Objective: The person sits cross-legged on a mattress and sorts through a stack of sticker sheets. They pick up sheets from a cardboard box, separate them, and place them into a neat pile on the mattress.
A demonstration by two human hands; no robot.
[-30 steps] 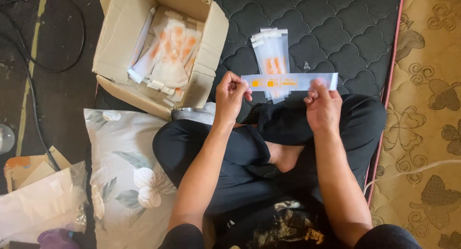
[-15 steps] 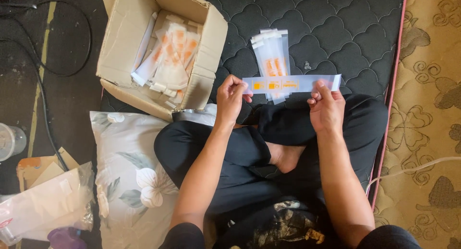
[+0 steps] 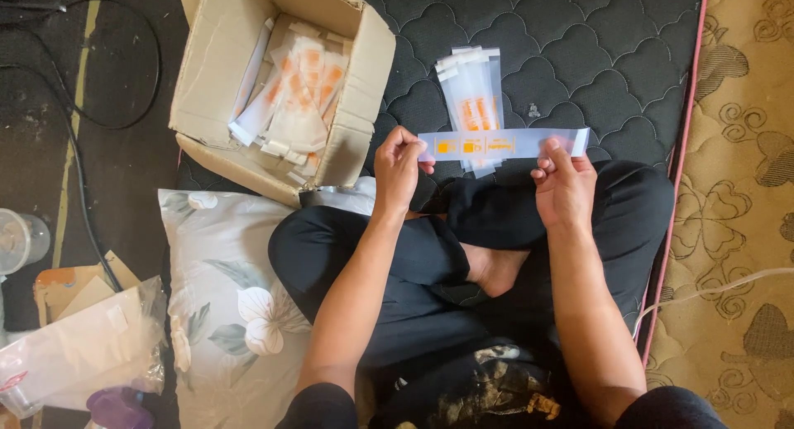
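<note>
**Both hands hold a long packet level over the lap**

Left hand (image 3: 399,166) pinches the left end of a long clear packet (image 3: 501,144) with orange print, thumb and fingers closed on it, wrist bent inward, forearm running up from lower left. Right hand (image 3: 566,185) grips the right end, thumb on top near the edge, fingers curled under, forearm coming up from lower right. Packet is stretched flat and horizontal between the two hands, held just above the knees of the crossed legs (image 3: 463,247) in black trousers; a bare foot (image 3: 495,268) shows between the forearms.

Just behind the held packet, a small stack of similar packets (image 3: 471,94) lies on the black quilted mat (image 3: 595,57), partly covered by the held one. Up left, an open cardboard box (image 3: 281,82) sits on the mat's edge with more of the same packets piled loose inside. A floral pillow (image 3: 219,313) lies beside the left leg, touching it. Far left on the dark floor: a black cable (image 3: 78,160), a clear plastic cup (image 3: 18,240), crumpled clear plastic bags (image 3: 78,355). Right side is a tan patterned rug (image 3: 740,189) with a white cord (image 3: 719,287) across it.
</note>
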